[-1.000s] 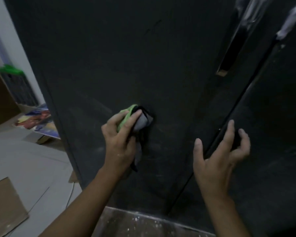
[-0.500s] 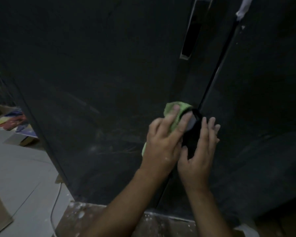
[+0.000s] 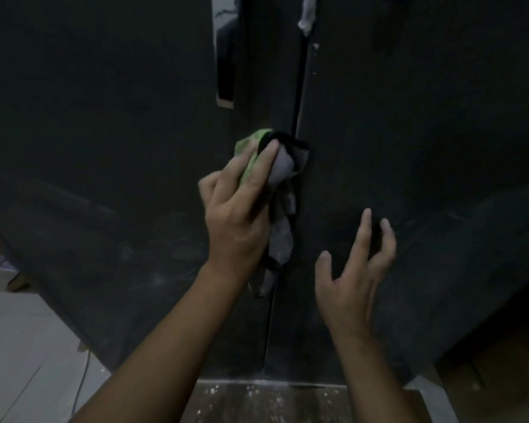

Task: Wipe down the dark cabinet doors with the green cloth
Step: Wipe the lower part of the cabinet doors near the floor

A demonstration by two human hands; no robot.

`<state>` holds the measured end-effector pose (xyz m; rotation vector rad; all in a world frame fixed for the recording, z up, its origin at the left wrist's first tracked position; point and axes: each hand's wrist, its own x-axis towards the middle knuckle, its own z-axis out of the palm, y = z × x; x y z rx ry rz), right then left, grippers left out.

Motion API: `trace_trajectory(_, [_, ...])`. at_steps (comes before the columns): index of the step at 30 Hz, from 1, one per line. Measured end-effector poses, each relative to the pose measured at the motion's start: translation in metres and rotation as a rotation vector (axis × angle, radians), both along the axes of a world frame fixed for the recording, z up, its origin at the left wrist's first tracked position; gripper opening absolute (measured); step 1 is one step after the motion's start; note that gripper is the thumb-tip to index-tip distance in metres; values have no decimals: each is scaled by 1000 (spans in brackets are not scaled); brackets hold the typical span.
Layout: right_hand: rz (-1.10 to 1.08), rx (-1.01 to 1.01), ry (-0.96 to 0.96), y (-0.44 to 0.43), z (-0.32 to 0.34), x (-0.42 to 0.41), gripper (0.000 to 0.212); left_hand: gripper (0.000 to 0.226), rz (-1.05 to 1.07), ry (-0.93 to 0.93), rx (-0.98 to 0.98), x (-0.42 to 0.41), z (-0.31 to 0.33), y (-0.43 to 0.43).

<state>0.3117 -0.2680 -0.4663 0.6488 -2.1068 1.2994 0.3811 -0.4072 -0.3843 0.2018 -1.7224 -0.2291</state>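
Two dark cabinet doors fill the view, the left door (image 3: 104, 148) and the right door (image 3: 425, 132), split by a thin vertical gap. My left hand (image 3: 239, 215) presses a bunched green, grey and black cloth (image 3: 251, 148) against the left door's right edge, right at the gap. Part of the cloth hangs down below my palm. My right hand (image 3: 351, 270) hovers in front of the right door, fingers spread and curled, holding nothing.
A long recessed handle (image 3: 225, 56) runs down the left door above the cloth. A speckled wooden plinth (image 3: 257, 401) lies under the doors. Pale floor tiles (image 3: 22, 346) with a thin cable and a box are at the left.
My right hand has come off the door gap beside the cloth and moved down and to the right. The left hand and cloth stay at the gap. The view has shifted rightward.
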Motion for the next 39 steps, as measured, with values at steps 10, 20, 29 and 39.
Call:
trace_trajectory(10, [126,-88,-73,23,1,-10,73,49,14,-419,-529,-20,-54,14])
trace_trajectory(20, [159,34,-65,26,7,0,83,34,122,-124,-280,-10,5,-6])
trace_trajectory(29, [285,69,35,22,11,2,111,56,-27,-648,-241,-27,14,62])
trace_trajectory(39, [-91,-264,83,36,7,-38,68,59,-450,-977,-286,-32,14,79])
